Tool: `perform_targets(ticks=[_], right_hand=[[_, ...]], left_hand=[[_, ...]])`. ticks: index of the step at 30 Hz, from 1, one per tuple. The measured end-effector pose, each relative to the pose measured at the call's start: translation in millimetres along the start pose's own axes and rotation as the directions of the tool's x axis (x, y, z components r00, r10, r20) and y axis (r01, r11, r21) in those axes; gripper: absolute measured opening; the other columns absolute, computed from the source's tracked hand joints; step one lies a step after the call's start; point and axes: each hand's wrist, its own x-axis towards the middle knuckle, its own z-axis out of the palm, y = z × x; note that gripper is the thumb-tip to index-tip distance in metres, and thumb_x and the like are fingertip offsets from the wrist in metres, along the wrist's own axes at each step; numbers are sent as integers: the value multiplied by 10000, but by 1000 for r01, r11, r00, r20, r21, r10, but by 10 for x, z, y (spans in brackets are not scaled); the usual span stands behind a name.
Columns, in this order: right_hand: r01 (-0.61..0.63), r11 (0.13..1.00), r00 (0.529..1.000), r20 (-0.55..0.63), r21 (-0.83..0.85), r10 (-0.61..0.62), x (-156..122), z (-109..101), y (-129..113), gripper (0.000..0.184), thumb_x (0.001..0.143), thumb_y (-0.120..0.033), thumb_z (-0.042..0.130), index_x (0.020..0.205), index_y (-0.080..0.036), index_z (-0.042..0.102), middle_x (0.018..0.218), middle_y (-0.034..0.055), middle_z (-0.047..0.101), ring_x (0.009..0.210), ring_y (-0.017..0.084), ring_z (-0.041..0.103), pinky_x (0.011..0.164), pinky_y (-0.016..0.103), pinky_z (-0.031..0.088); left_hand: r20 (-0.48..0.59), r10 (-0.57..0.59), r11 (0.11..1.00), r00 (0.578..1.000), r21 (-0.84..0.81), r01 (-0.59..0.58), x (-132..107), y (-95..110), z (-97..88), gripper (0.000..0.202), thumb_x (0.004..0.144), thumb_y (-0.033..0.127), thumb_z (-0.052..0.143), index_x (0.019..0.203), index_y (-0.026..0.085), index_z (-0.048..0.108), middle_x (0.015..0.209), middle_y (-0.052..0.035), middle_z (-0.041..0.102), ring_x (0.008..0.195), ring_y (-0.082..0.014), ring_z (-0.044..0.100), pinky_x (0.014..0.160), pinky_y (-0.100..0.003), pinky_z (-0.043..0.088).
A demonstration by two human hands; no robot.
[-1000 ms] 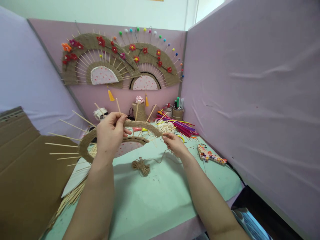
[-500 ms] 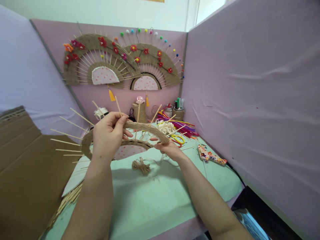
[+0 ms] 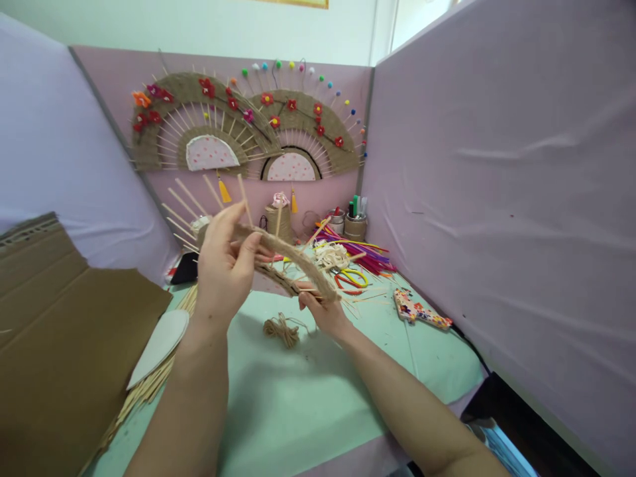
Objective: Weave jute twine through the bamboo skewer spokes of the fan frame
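Above the table, both hands hold a half-round fan frame [image 3: 302,260] made of thin wooden sticks and a twine-wrapped arch. My left hand [image 3: 226,265] grips the arch near its top left, thumb in front and fingers behind. At the right end, my right hand [image 3: 325,311] supports the frame from below, its thumb pressed near the lower edge. Bare stick ends fan outward past the arch. My left hand and the tilted arch hide much of the inner half-circle. A small bundle of jute twine [image 3: 281,330] lies on the table under the frame.
Two finished fans [image 3: 298,136] hang on the back panel. Behind the frame are a twine spool [image 3: 279,220], scissors [image 3: 354,278], pipe cleaners [image 3: 370,255] and pen cans [image 3: 355,227]. A flowered glue gun [image 3: 420,310] lies right; cardboard [image 3: 64,358] and sticks [image 3: 144,391] are left.
The fan frame has tilted, its left side turning away and its pink-dotted centre now mostly out of sight. My left hand has moved slightly right; my right hand has dropped a little.
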Motion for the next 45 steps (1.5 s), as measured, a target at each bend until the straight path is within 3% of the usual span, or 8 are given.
perform_targets(ticks=[4,13,17,23,28,35,42,45], right_hand=[[-13,984,991,-125,175,35,12,3,-1,345,839,-505,472,734,-205,607,582,-6,521,526,112,436,509,235,345],[36,880,958,-268,473,104,114,-102,-47,340,788,-516,574,706,-188,538,504,-63,416,412,54,273,406,205,193],[62,875,953,-290,480,91,112,-149,-52,340,806,-492,567,669,-187,504,501,-63,395,429,57,298,423,202,221],[99,917,966,-259,387,5,107,-163,-118,333,823,-455,560,645,-182,493,500,-57,403,450,61,324,435,208,240],[121,945,956,-291,305,-29,70,-171,-173,319,772,-457,607,914,-172,580,513,-67,412,453,78,350,446,218,283],[251,963,887,-422,98,-189,-54,-237,-183,338,830,-435,545,624,-180,463,551,-42,395,506,82,347,479,222,299],[273,954,887,-416,123,-201,-38,-203,-206,220,830,-385,561,930,-189,570,560,-64,378,482,86,351,459,214,304],[290,955,867,-441,63,-234,-30,-228,-213,195,844,-362,551,851,-177,611,592,-34,465,514,94,399,485,223,337]], left_hand=[[153,195,981,969,-50,-189,-38,-84,168,624,838,273,538,1415,295,301,1527,-111,176,926,-166,656,764,-273,560],[659,212,766,722,346,-541,-192,-271,387,806,737,109,576,1451,282,243,1541,-116,184,1417,-327,111,1084,-589,186],[576,173,685,799,513,-517,-310,-392,619,849,703,49,578,1448,304,262,1562,-111,122,1423,-346,11,1061,-652,109],[337,293,747,895,503,-434,-413,-686,928,541,818,38,414,1304,263,489,1499,-121,314,1424,-270,116,1088,-607,86],[212,392,800,895,403,-445,-363,-830,911,386,838,107,443,1168,250,585,1470,-84,381,1407,-236,195,1112,-558,89],[102,414,790,904,454,-413,-179,-826,741,282,855,145,456,1042,244,641,1419,-65,459,1368,-238,270,1108,-515,132],[61,454,765,889,486,-424,-111,-900,675,296,858,117,432,1060,235,614,1426,-84,442,1353,-245,281,1088,-508,192],[52,477,757,877,484,-440,-60,-950,620,326,836,79,444,1085,237,581,1425,-89,439,1355,-236,278,1077,-502,235]])
